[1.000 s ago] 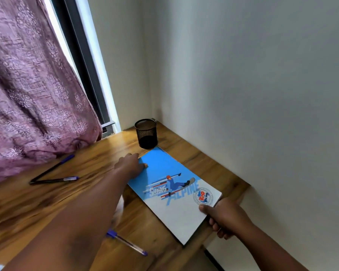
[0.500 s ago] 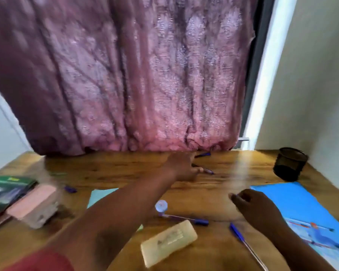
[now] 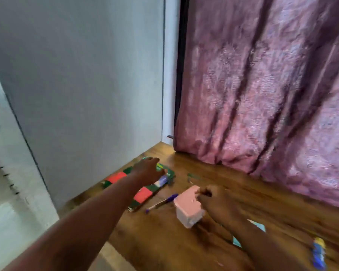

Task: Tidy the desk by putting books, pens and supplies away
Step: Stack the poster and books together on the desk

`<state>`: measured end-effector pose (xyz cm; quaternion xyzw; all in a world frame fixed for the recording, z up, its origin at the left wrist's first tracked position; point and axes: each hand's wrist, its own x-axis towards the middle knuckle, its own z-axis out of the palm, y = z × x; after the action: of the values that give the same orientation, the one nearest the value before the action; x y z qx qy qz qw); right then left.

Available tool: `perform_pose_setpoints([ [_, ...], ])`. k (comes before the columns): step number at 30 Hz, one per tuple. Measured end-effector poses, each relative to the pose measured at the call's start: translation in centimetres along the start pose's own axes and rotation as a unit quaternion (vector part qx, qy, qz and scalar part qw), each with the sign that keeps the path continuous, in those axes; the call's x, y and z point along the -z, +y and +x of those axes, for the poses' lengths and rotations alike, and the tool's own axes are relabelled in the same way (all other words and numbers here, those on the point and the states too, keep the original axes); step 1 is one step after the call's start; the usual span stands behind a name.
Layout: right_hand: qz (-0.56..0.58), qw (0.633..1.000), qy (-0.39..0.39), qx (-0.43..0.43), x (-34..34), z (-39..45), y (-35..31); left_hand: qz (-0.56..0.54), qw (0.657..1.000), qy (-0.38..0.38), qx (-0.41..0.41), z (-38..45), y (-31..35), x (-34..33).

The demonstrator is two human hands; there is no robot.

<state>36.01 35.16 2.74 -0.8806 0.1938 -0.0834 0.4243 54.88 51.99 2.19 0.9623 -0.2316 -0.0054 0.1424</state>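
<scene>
I see my left hand (image 3: 148, 170) resting flat, fingers straight, on the green and red book (image 3: 143, 192) at the bench (image 3: 262, 204) corner by the wall. My right hand (image 3: 215, 200) grips the pink box (image 3: 188, 209); a pen (image 3: 161, 202) lies between book and box.

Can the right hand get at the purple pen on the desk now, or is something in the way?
Probably not directly: the right hand is at the pink block, which lies between it and the purple pen.
</scene>
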Motion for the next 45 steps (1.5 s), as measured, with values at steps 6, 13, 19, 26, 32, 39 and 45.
perform_pose_setpoints([
  [6, 0.243, 0.960, -0.080, -0.116, -11.5, 6.1, -6.9, -0.070, 0.991, -0.037, 0.105, 2.0, -11.6, 0.5],
  [13, 0.226, 0.935, -0.023, -0.272, -18.4, 10.3, -6.6, -0.104, 0.978, -0.099, 0.150, 3.9, -15.5, -2.9],
  [19, 0.375, 0.853, 0.021, -0.363, -19.2, 12.0, -7.0, -0.053, 0.978, -0.105, 0.174, 5.0, -15.2, -3.3],
  [26, 0.409, 0.822, -0.028, -0.395, -18.3, 12.6, -7.0, -0.154, 0.952, -0.080, 0.252, 6.3, -15.3, -1.6],
  [32, 0.462, 0.812, -0.069, -0.350, -16.7, 12.9, -8.2, -0.248, 0.920, -0.114, 0.283, 7.0, -14.3, 1.3],
  [39, 0.489, 0.837, -0.004, -0.246, -7.1, 11.7, -9.8, -0.381, 0.888, -0.144, 0.213, 7.8, -6.1, 7.0],
  [45, 0.423, 0.876, 0.114, -0.203, 7.6, 8.0, -5.3, -0.448, 0.865, -0.216, 0.062, 7.3, 7.0, 8.2],
])
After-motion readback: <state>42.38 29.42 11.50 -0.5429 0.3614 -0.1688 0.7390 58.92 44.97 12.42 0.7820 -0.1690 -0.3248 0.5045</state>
